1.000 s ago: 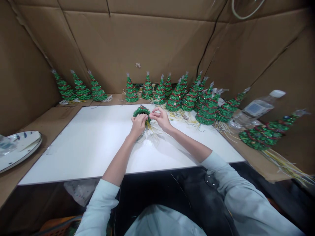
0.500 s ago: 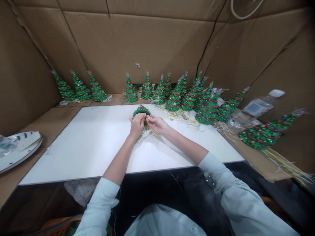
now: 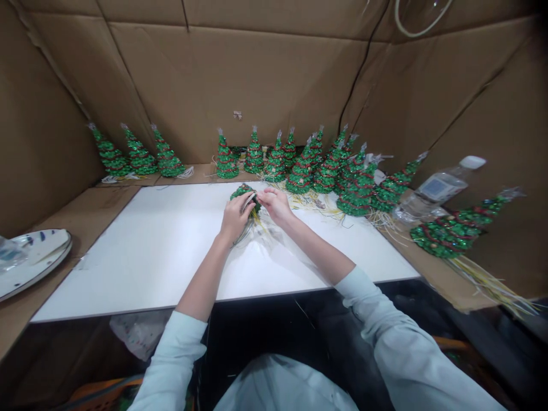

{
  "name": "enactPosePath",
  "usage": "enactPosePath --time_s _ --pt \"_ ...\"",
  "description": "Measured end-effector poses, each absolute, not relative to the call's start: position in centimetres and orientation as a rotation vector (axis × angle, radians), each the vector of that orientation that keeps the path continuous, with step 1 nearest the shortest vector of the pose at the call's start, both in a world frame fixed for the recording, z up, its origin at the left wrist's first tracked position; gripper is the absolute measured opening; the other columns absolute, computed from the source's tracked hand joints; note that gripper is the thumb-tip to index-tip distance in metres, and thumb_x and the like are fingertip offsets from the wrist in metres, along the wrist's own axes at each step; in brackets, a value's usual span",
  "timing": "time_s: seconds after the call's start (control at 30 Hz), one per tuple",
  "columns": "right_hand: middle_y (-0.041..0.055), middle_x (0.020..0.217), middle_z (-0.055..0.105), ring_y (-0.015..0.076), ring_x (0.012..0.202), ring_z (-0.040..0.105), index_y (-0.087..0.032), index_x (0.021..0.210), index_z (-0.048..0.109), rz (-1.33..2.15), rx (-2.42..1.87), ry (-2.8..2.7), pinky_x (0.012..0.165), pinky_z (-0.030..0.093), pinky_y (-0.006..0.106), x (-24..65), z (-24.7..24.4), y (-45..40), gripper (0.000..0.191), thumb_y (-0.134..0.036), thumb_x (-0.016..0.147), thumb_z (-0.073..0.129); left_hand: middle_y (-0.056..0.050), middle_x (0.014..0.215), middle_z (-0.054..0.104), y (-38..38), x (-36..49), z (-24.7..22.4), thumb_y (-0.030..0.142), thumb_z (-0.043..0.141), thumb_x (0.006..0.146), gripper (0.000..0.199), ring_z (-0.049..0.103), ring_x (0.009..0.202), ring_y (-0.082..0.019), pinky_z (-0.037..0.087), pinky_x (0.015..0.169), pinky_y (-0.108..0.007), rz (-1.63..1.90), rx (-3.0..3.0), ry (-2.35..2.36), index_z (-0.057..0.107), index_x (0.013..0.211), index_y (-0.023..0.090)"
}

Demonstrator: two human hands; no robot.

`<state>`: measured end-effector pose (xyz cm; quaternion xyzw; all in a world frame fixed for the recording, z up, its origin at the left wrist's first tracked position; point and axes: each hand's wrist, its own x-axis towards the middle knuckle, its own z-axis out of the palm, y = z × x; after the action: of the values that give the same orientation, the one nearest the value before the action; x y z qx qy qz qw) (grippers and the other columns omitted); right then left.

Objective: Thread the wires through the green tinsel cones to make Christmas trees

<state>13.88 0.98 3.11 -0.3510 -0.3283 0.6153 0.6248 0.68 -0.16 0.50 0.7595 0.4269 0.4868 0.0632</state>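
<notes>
A small green Christmas tree (image 3: 243, 189) lies tipped on the white board, its base turned towards me and mostly covered by my fingers. Thin yellow and white wires (image 3: 257, 224) trail from its base onto the board. My left hand (image 3: 236, 218) is closed on the tree's base from the left. With fingertips pinched together, my right hand (image 3: 276, 204) meets the left at the base. Between the two hands runs a thin pale strand (image 3: 249, 200), pinched at the right fingertips.
Several finished-looking trees (image 3: 299, 171) with star tops stand along the back. Three more trees (image 3: 169, 158) are at back left. On the right lie a leaning plastic bottle (image 3: 436, 188) and another tree (image 3: 460, 231). A plate (image 3: 64, 245) sits at far left. Cardboard walls (image 3: 274, 74) enclose the board.
My right hand has risen slightly away from the yellow wires, its wrist turning. My left fingers have lifted and spread a little, and the tree has tilted.
</notes>
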Motion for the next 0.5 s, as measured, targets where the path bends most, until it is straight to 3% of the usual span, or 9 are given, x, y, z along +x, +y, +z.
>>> enactPosePath --time_s 0.13,0.23,0.4,0.5 --pt "0.0028 0.087 0.068 0.0116 0.077 0.063 -0.018 0.090 0.050 1.292 -0.758 -1.041 0.082 0.050 0.029 14.5 3.9 1.2 0.036 -0.013 0.061 0.070 -0.006 0.097 0.067 -0.3 0.7 1.0 0.036 0.055 0.078 0.029 0.060 0.088 -0.019 0.042 0.080 -0.030 1.587 1.973 1.255 0.064 0.099 0.018" --pt "0.0073 0.110 0.062 0.0153 0.090 0.061 -0.020 0.100 0.050 1.190 -0.782 -1.191 0.083 0.049 0.032 15.0 4.0 0.8 0.044 -0.023 0.062 0.070 -0.005 0.080 0.068 0.2 0.2 1.3 0.036 0.057 0.076 0.025 0.062 0.077 -0.016 0.044 0.076 -0.028 1.726 1.541 1.176 0.065 0.089 0.016" --pt "0.0078 0.096 0.062 0.0189 0.092 0.058 -0.017 0.087 0.055 0.864 -1.229 -1.569 0.089 0.043 0.037 14.1 3.8 -1.0 0.023 -0.033 0.071 0.061 -0.001 0.068 0.063 1.3 -1.4 1.6 0.024 0.068 0.066 0.015 0.058 0.064 -0.009 0.045 0.072 -0.023 1.770 0.887 0.911 0.063 0.075 0.013" --pt "0.0149 0.102 0.055 0.0266 0.102 0.052 -0.014 0.094 0.051 0.570 -1.525 -1.708 0.090 0.040 0.042 12.3 3.6 -2.2 0.038 -0.042 0.071 0.060 -0.001 0.070 0.063 1.3 -1.8 1.9 0.017 0.070 0.063 0.014 0.058 0.063 -0.008 0.045 0.071 -0.021 1.692 0.730 0.839 0.063 0.074 0.012"
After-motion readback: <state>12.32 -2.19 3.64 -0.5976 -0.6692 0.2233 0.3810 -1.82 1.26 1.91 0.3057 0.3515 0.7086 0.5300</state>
